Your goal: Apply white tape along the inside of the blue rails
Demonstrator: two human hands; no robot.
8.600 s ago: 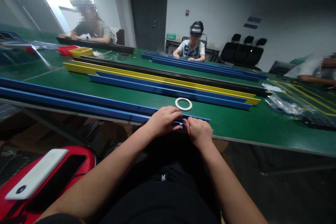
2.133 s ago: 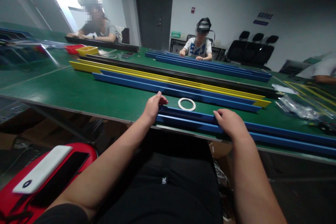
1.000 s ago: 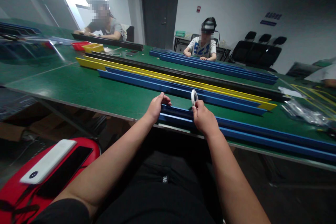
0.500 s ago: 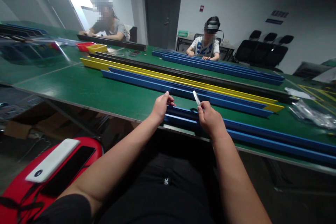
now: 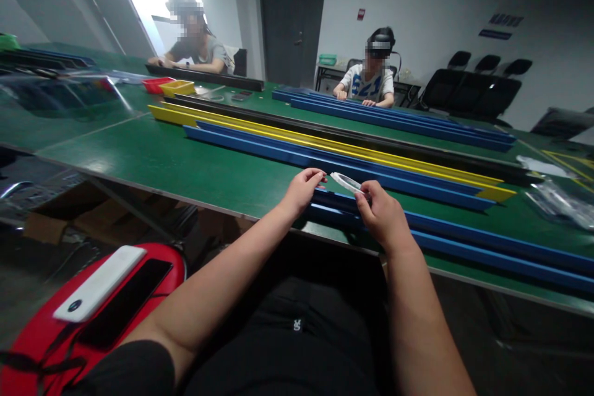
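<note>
My right hand [image 5: 381,216] pinches a white tape roll [image 5: 346,181] and holds it tilted just above the table. My left hand [image 5: 301,189] rests curled on the left end of a pair of long blue rails [image 5: 468,247] that lie along the near edge of the green table [image 5: 185,167]. The roll hangs between my two hands, close to my left fingertips. Both forearms reach out over my lap.
More long blue [image 5: 288,151], yellow [image 5: 297,136] and black [image 5: 325,130] rails lie across the table's middle. Red [image 5: 155,83] and yellow [image 5: 176,87] bins stand far left. Two people sit at the far side. A red bag [image 5: 69,328] with a phone and white power bank sits at my left.
The blue rails slid to the right, so their left end lies in front of me. My right hand picked the tape roll off the table and brought it toward my left hand, tilting it flatter.
</note>
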